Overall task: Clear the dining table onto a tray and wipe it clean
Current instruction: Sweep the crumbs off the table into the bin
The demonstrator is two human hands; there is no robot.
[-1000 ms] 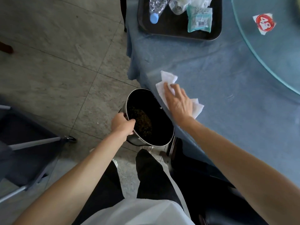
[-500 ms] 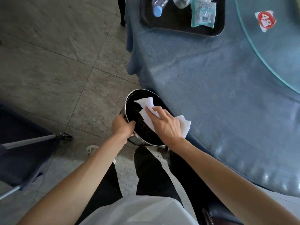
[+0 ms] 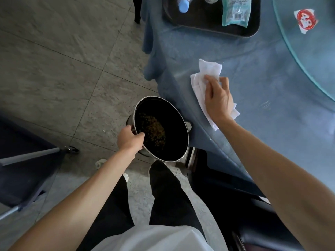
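Note:
A white paper towel [image 3: 208, 73] lies crumpled on the blue tablecloth [image 3: 262, 142] near the table's edge. My right hand [image 3: 218, 98] presses down on the towel with fairly straight fingers. Below the table edge my left hand [image 3: 129, 140] grips the near rim of a round black bin [image 3: 174, 124], holding it tilted against the hanging cloth. Brownish crumbs [image 3: 154, 129] lie inside the bin. At the top, a dark tray [image 3: 252, 31] sits on the table with a blue-capped plastic bottle [image 3: 183, 4] and a green packet [image 3: 235, 13] on it.
A round glass turntable [image 3: 308, 57] covers the table's upper right, with a red-and-white label [image 3: 306, 19] on it. A dark folding frame with metal tubes [image 3: 27, 156] stands on the tiled floor at left. A black chair [image 3: 226, 187] is under the table edge by my legs.
My right hand swept the towel off the table edge over the bin, then moved back up onto the tablecloth, farther in. My left hand kept holding the bin's rim.

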